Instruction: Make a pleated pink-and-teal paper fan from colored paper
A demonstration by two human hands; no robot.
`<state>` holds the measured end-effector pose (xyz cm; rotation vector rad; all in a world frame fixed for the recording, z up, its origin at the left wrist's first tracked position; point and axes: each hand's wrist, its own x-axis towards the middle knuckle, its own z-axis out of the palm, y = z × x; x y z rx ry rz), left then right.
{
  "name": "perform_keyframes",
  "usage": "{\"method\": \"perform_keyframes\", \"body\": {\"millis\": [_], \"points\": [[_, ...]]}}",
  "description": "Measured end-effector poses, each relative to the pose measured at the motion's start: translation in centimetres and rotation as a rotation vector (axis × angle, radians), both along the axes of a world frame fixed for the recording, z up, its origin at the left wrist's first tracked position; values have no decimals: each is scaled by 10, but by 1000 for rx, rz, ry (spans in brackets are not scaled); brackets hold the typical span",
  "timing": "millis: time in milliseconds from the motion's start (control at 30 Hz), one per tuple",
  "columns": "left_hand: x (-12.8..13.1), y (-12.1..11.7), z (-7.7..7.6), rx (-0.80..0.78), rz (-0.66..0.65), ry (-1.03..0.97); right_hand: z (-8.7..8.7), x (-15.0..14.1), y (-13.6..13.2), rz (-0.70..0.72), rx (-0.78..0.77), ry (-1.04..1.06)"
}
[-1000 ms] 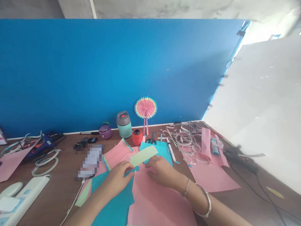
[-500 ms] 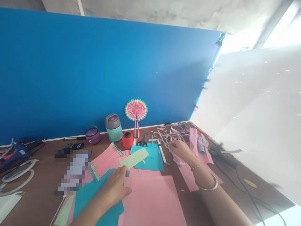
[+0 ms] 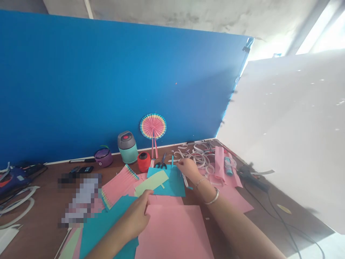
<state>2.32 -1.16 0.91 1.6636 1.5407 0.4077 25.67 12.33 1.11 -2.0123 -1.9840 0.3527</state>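
Note:
My left hand [image 3: 136,217] rests with its fingers stretched out over the teal sheet [image 3: 104,223] and the upper left corner of a large pink sheet [image 3: 172,233]. My right hand [image 3: 190,171] reaches over a smaller teal paper [image 3: 175,185], fingertips pinched together at the upper end of a white pen [image 3: 185,181]. What the pinch holds, if anything, is hidden. Just left of those fingertips stand a narrow teal strip [image 3: 172,160] and dark scissors [image 3: 162,162]. A pale green strip [image 3: 152,182] lies across the teal paper, beside a pleated pink paper [image 3: 118,185].
A round paper fan [image 3: 153,126] leans on the blue board, near a red spool [image 3: 143,162], a teal flask [image 3: 127,147] and a purple cup [image 3: 104,157]. Curled white strips [image 3: 199,158], a glue tube [image 3: 228,166] and a black cable [image 3: 283,219] lie at right.
My right hand has moved left, from the curled strips to the pen's upper end. My left hand has shifted slightly on the papers. The view has turned a little to the right.

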Motion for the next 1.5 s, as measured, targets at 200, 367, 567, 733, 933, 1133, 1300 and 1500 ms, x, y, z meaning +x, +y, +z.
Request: {"method": "perform_keyframes", "body": {"millis": [200,367,567,733,933,1133,1300,1500], "points": [[5,5,10,-82,142,-364,-5,-33,19,-106,27,-23],[-10,5,5,-160,249,-375,-2,-39,23,-80,74,90],[-9,-8,4,6,200,43,31,-27,2,19,132,376],[-11,-14,11,165,108,231,45,-26,-46,259,-129,876],[-23,0,30,165,170,-61,27,-49,-87,409,-342,731],[-25,4,27,147,258,-203,7,-64,-96,457,-296,651],[-22,3,15,205,208,-163,5,-67,-101,426,-336,651],[-22,1,11,244,138,-116,1,-69,-103,453,-323,642]]}}
